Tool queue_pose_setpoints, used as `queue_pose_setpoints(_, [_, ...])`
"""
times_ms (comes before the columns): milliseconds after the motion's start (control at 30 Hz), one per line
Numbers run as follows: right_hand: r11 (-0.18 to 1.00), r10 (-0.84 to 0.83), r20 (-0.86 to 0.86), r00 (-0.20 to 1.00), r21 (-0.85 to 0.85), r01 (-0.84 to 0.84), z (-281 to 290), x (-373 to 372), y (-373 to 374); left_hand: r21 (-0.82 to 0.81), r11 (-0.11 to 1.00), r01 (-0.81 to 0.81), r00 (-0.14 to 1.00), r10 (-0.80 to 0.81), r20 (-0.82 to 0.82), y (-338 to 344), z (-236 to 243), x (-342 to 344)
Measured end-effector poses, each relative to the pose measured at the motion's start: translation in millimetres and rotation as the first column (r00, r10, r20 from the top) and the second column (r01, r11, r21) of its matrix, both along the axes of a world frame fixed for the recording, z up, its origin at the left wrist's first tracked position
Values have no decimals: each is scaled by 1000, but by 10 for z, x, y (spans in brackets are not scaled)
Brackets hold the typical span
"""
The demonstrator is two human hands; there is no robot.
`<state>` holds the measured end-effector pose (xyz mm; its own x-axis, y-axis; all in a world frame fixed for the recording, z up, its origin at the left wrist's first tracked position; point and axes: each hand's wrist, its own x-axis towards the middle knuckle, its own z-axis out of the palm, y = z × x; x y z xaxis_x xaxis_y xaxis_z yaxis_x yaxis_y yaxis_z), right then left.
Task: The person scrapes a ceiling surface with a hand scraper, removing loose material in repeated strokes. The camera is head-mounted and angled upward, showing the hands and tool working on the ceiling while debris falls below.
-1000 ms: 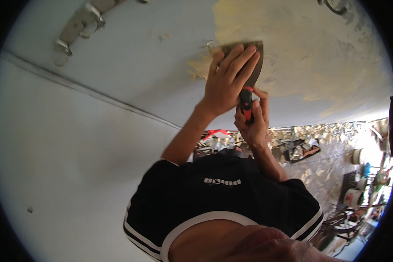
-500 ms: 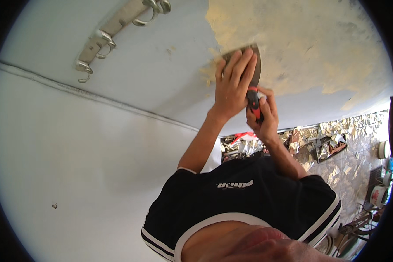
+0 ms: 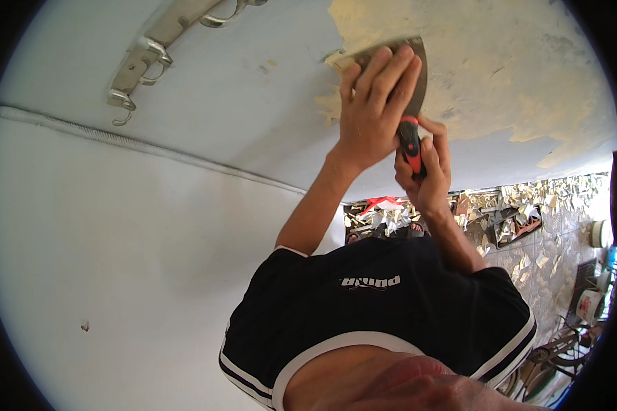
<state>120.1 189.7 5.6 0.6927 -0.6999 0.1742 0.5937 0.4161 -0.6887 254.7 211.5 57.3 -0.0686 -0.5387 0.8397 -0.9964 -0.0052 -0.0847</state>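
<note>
A broad metal paint scraper [image 3: 417, 82] with a black and red handle lies against the wall, its blade edge up. My right hand [image 3: 428, 168] is closed round the handle. My left hand [image 3: 377, 103] lies flat on the blade, fingers stretched out and pressing it from the front. At the blade's left corner a bit of the pale blue-grey paint [image 3: 334, 57] lifts along the ragged border. Right of that border the wall is bared to a yellowish, patchy grey surface [image 3: 500, 75].
A metal hook rail [image 3: 144, 58] is fixed to the wall at the upper left. A ridged strip [image 3: 116, 139] runs along the corner with the white wall [image 3: 151, 274]. Paint flakes [image 3: 569, 195] litter the tiled floor, around a dark tray [image 3: 517, 227]. A white bucket [image 3: 588, 306] and a bicycle [image 3: 562, 353] stand at the right.
Both hands and the scraper have moved up the wall and slightly right. A paint edge now curls at the blade's left corner.
</note>
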Motion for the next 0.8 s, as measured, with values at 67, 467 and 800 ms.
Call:
queue_pose_setpoints(67, [999, 25, 57, 998, 39, -27, -207, -45, 28, 50, 999, -17, 999, 15, 37, 27, -144, -41])
queue_pose_setpoints(467, [999, -48, 21, 999, -23, 49, 26, 74, -6, -57, 998, -9, 999, 12, 44, -65, 45, 41])
queue_pose_setpoints(800, [997, 29, 61, 998, -77, -25, -58, 32, -54, -12, 999, -44, 994, 45, 103, -58, 56, 61])
